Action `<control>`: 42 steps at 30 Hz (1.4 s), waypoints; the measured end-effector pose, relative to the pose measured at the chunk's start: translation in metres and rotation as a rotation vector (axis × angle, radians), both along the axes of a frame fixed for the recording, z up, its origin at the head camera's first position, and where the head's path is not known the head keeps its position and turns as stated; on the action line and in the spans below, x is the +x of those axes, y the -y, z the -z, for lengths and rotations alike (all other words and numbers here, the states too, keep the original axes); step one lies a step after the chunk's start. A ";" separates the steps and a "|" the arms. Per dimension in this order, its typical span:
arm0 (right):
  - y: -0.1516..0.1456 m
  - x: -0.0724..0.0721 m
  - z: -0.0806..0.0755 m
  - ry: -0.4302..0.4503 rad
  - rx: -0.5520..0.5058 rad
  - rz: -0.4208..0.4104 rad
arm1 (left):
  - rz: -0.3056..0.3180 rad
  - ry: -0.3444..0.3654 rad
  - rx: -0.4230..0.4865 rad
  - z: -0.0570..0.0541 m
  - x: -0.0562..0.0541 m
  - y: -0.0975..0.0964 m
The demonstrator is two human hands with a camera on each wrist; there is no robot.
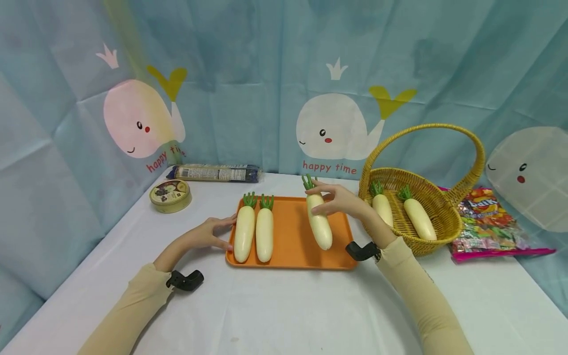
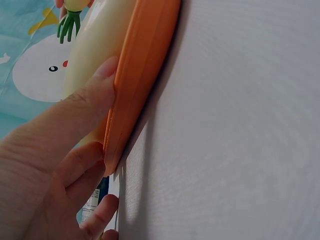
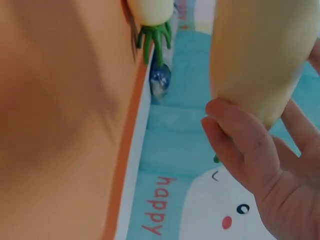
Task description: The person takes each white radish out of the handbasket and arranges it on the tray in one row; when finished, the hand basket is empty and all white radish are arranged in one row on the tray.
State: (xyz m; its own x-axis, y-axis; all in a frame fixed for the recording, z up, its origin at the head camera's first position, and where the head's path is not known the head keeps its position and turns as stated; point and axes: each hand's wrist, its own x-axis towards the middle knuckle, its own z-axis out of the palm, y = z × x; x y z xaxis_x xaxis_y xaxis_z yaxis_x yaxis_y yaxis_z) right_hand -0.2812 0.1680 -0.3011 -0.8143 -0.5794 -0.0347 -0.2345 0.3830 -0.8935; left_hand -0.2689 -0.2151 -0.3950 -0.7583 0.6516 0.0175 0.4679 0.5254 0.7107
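Daikon (image 1: 320, 229), green-topped, held in my right hand (image 1: 341, 199) above one orange tray (image 1: 288, 231). My left hand (image 1: 208, 233), spread wide, touches the tray's left edge.

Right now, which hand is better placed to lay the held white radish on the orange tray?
Probably the right hand: it grips the white radish above the bare right part of the orange tray, while the left hand touches the tray's left edge, beside two other white radishes.
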 end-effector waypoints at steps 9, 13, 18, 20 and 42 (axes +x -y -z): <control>0.025 -0.002 0.016 0.016 0.037 -0.043 | 0.002 0.010 0.009 -0.002 0.001 -0.001; 0.035 -0.005 0.023 0.027 0.043 -0.019 | -0.004 0.014 0.002 -0.002 0.001 -0.001; 0.046 -0.008 0.031 0.014 0.116 0.019 | 0.003 0.009 0.013 -0.003 0.001 -0.002; 0.051 -0.009 0.035 -0.001 0.167 0.032 | 0.005 0.005 0.016 -0.003 0.001 -0.002; 0.075 -0.008 0.048 -0.090 0.307 0.051 | -0.005 0.022 0.023 -0.002 0.003 -0.002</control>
State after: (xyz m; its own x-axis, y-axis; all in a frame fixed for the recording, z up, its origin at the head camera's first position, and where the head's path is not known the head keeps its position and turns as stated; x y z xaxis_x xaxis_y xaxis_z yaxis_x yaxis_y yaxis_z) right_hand -0.2895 0.0930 -0.3493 -0.8498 -0.5113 -0.1280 -0.2808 0.6446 -0.7111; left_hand -0.2661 -0.2134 -0.3933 -0.7620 0.6474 0.0163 0.4497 0.5108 0.7327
